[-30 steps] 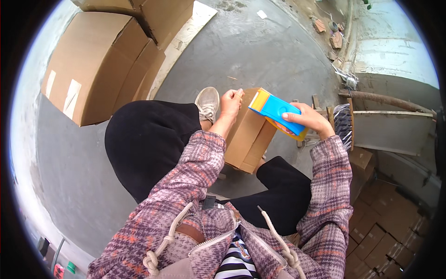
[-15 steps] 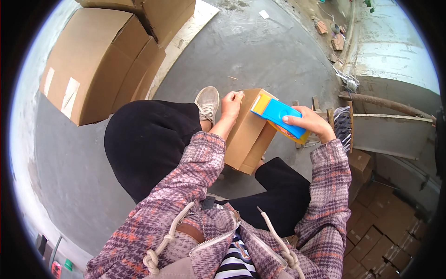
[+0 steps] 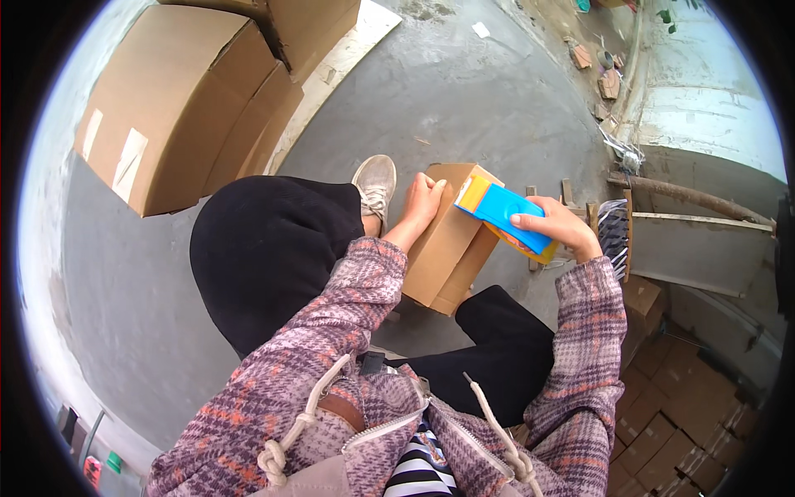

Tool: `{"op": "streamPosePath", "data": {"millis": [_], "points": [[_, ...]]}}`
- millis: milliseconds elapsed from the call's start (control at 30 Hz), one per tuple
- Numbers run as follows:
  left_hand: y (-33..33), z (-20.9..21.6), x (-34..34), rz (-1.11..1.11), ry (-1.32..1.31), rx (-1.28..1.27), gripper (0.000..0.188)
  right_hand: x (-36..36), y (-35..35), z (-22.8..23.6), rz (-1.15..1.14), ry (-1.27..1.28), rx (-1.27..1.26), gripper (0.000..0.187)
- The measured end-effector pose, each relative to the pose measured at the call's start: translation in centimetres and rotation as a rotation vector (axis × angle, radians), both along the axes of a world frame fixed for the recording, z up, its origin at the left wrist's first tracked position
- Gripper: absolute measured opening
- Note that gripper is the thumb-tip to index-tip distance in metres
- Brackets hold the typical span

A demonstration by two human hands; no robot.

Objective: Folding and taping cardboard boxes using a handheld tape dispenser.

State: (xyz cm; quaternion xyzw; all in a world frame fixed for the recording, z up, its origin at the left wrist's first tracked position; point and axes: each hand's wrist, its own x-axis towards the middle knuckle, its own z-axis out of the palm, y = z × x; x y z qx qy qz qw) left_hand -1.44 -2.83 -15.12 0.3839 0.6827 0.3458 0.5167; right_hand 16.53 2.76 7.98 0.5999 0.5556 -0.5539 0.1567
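1. Two bare hands are at the small carton (image 3: 432, 263): the left hand (image 3: 425, 204) is by its upper left edge, fingers curled in; whether they pinch anything, I cannot tell.
2. The right hand (image 3: 565, 225) grips the blue-and-yellow tape dispenser (image 3: 507, 214) at the carton's upper right, thumb along the blue side, its other fingers mostly hidden.
3. The dispenser's yellow end points toward the carton; a twist of the wrist could, I judge, make a strip run crooked or crease.
4. The carton sits between the legs in black trousers (image 3: 265, 248); being light, it might skid or tip if pushed from the right without enough steadying.
5. The shoe (image 3: 377, 186) is just left of the carton; a shifted foot might knock it.
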Motion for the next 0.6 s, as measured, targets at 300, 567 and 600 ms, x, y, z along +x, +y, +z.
{"op": "streamPosePath", "data": {"millis": [300,567,600], "points": [[-2.8,4.5,-1.3,-0.234,-0.110,0.521,0.048,-0.5,-0.2,0.7,-0.105,0.106,0.027,0.057],[-2.0,5.1,-2.7,-0.596,-0.099,0.364,0.085,-1.0,-0.3,0.6,-0.073,0.080,0.015,0.058],[-1.8,4.9,-2.8,-0.593,-0.096,0.372,0.085,-0.9,-0.2,0.7,-0.058,0.031,0.030,0.060]]}}
